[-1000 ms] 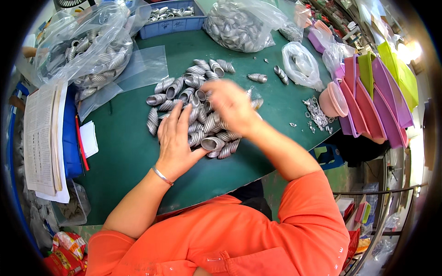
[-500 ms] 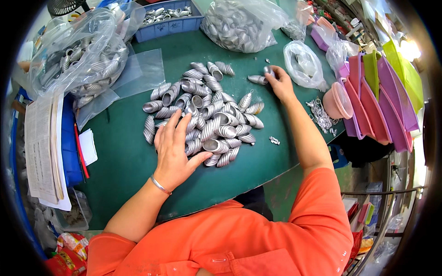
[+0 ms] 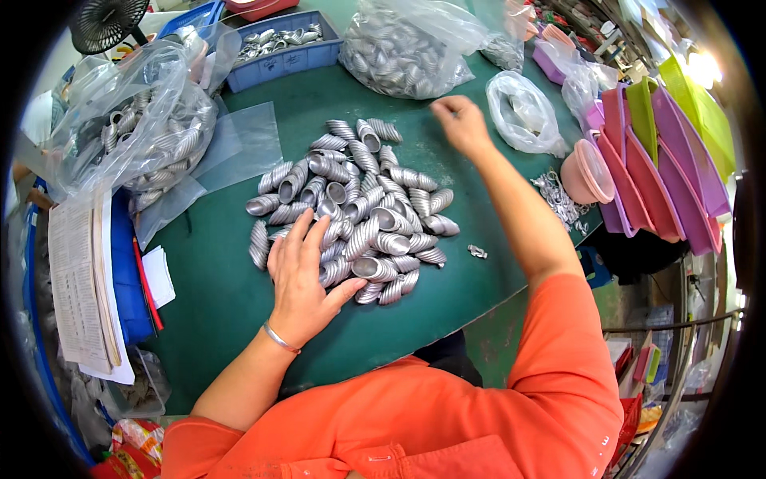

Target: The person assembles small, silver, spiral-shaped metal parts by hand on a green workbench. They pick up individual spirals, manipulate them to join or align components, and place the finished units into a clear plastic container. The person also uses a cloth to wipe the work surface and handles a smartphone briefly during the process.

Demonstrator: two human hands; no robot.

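Note:
A heap of silver, spirally ribbed metal sleeves (image 3: 363,203) with slanted open ends lies on the green tabletop (image 3: 239,327). My left hand (image 3: 306,275) rests at the near left side of this heap, fingers spread over the sleeves and thumb touching one at the front; it grips nothing. Beyond the heap to the right, my right hand (image 3: 463,128) hovers with fingers curled in, slightly blurred. Whatever its fingers may hold is hidden. One small silver metal piece (image 3: 477,251) lies apart, right of the heap.
A blue bin (image 3: 287,60) of metal parts and a clear bag of sleeves (image 3: 403,56) stand at the back. Another filled bag (image 3: 152,136) is at left, near papers (image 3: 80,279). A white plastic bag (image 3: 524,116), pink cup (image 3: 588,173) and stacked coloured trays (image 3: 646,160) line the right.
My right hand has moved away and slightly left from where it held a small metal piece by a lone sleeve; that sleeve no longer shows there. My left hand stays on the heap.

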